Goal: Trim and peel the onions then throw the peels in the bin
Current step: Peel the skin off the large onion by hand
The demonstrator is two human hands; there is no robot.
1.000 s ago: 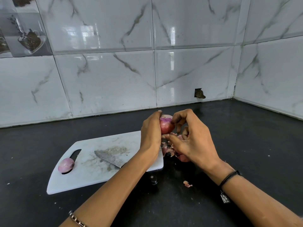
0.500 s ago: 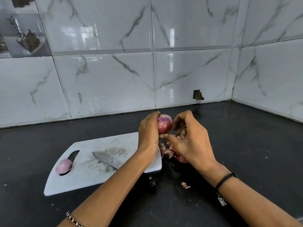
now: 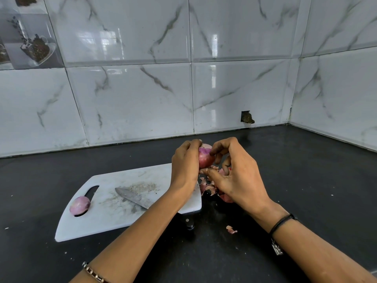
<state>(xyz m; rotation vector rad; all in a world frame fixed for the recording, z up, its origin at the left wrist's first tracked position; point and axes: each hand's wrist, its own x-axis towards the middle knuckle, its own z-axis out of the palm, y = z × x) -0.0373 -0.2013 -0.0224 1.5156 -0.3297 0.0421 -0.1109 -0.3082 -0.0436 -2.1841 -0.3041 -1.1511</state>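
My left hand (image 3: 186,164) grips a red onion (image 3: 205,158) above the right end of the white cutting board (image 3: 114,209). My right hand (image 3: 234,172) pinches the onion's skin, forefinger at its trimmed top, thumb under its base. A heap of pink peels (image 3: 210,186) lies on the counter beneath my hands, partly hidden by the right hand. A second, peeled onion (image 3: 80,205) rests by the board's handle slot. The knife (image 3: 132,198) lies on the board, its handle running under my left forearm.
A loose peel scrap (image 3: 231,229) lies on the black counter (image 3: 306,180) near my right wrist. Marble-tiled walls close the counter at the back and right. A small hole (image 3: 246,117) shows in the back wall.
My right forefinger has moved up onto the onion's top. Both hands stay in about the same spot, and the onion has turned slightly.
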